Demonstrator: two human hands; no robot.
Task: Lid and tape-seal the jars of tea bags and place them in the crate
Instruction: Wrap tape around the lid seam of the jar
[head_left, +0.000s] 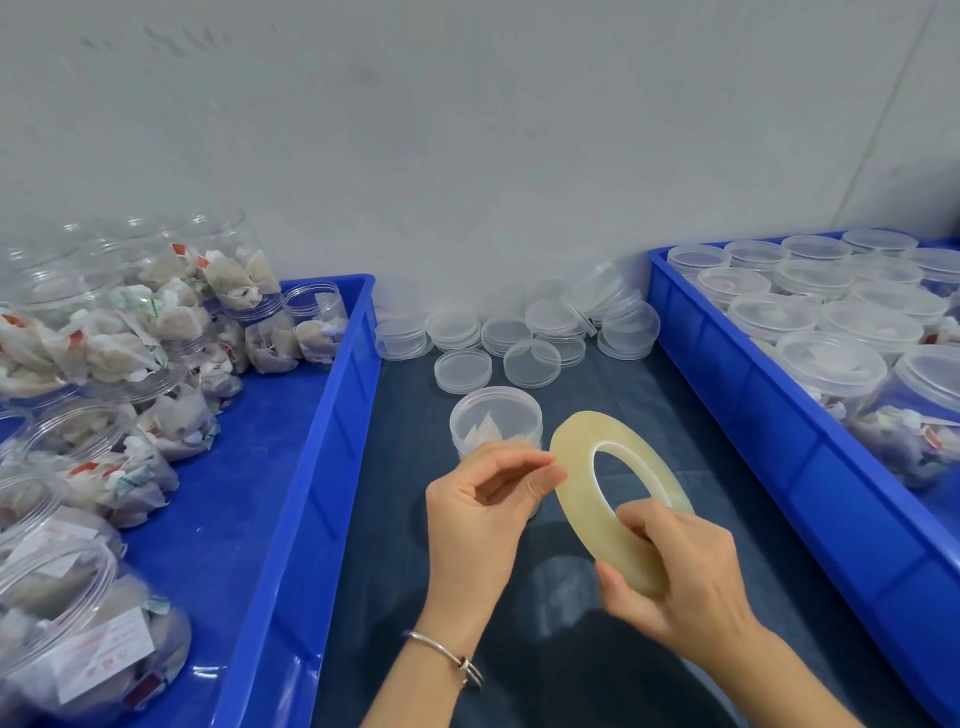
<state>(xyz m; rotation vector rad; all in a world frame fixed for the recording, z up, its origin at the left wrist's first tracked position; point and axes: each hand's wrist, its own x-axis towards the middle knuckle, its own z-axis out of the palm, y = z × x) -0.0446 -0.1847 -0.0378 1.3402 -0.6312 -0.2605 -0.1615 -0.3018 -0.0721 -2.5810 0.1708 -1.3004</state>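
Right hand grips thin tape roll by its rim; left hand pinches the free end. Lidded jar mid-table looks light, slick plastic; best held round the wall.

The jar and loose lids are seen to be clear, smooth plastic. The tape roll is yellowish, translucent and glossy. Both crates are moulded in shiny blue plastic. The table is covered in matt dark-blue cloth.
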